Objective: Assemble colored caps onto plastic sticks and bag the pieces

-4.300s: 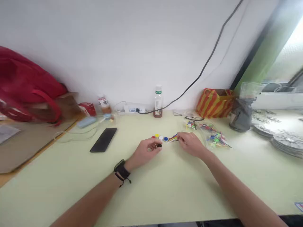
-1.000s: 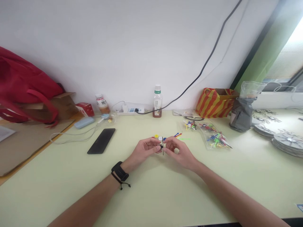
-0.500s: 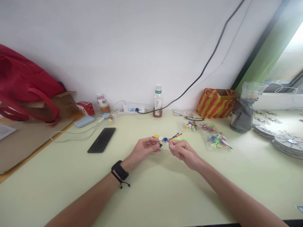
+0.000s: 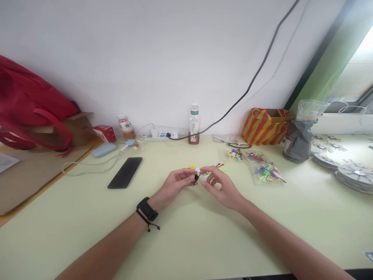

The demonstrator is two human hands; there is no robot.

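Between the thumb and fingers of my left hand (image 4: 174, 183) is a small black plastic piece (image 4: 196, 177), gripped above the table. My right hand (image 4: 223, 187) is just right of it, thumb and fingers apart, with the index fingertip close to the piece; whether it touches, I cannot tell. Behind the fingertips lie a small yellow round piece (image 4: 192, 167) and a white one (image 4: 198, 170). Blue and red arrow-shaped pieces (image 4: 220, 165) and a thin bright green piece (image 4: 229, 171) rest beyond my right hand, which partly hides this group.
Clear bags of colourful plastic parts (image 4: 266, 173) lie to the right, near stacked grey discs (image 4: 354, 179). A black phone (image 4: 125, 173) is on the left. At the wall stand a drink bottle (image 4: 194, 126), a power strip (image 4: 167, 134) and a striped bag (image 4: 264, 128).
My right hand has moved slightly left to the black piece, its fingers opening from a closed pinch. It now covers the blue round piece. My left hand has stayed nearly in place.
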